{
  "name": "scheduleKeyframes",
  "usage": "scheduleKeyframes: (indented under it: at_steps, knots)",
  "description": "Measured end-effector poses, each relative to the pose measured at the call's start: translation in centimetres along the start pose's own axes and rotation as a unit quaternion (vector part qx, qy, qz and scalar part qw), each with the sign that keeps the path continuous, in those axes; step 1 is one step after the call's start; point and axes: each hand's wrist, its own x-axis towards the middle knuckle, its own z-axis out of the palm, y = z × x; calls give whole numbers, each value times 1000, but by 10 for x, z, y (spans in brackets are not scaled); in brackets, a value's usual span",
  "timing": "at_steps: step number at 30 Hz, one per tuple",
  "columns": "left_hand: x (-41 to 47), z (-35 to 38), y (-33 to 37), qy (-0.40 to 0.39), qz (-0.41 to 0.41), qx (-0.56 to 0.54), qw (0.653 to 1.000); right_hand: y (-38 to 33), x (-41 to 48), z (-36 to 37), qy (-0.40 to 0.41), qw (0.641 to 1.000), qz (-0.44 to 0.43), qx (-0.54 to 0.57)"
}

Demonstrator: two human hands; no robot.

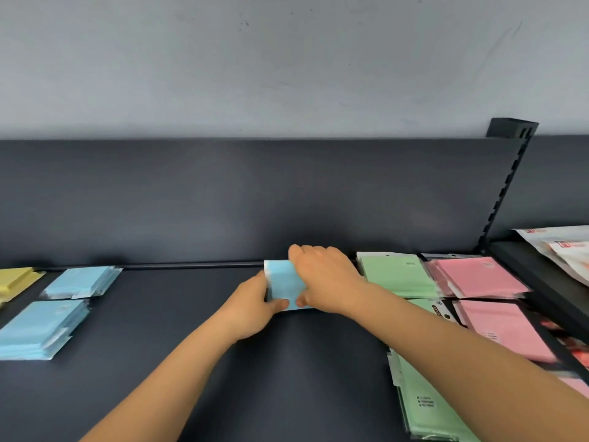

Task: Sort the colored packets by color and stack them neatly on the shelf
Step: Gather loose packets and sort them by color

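Dark shelf (191,330); blue packets (283,282) sit between left hand (251,309) and right hand (326,279); both grip them.

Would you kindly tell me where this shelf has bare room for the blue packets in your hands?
Bare shelf lies between the left blue stacks and the held blue packets, and in front of them. The right is crowded: green stacks and pink stacks pack together.
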Motion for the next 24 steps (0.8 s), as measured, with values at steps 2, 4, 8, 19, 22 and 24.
scheduleKeyframes:
  at_steps: [2, 4, 8, 19, 22, 24]
  knots:
    - [-18, -12, -1, 24, 25, 29, 999, -11, -10, -7, 19, 999, -24, 35]
    - [-36, -24, -4, 41, 51, 26, 998, -24, -17, -12, 51, 996, -56, 49]
    - [-54, -35, -21, 28, 50, -22, 998, -48, -21, -3, 36, 994, -89, 49]
    - [-54, -26, -29, 49, 21, -63, 997, -25, -25, -16, -112, 981, 26, 156]
    - [-56, -26, -30, 46, 12, -67, 997, -5, -35, -11, -141, 920, 146, 335]
    - [-57, -25, -30, 50, 8, -72, 996, -8, -44, 2, -152, 848, 198, 467]
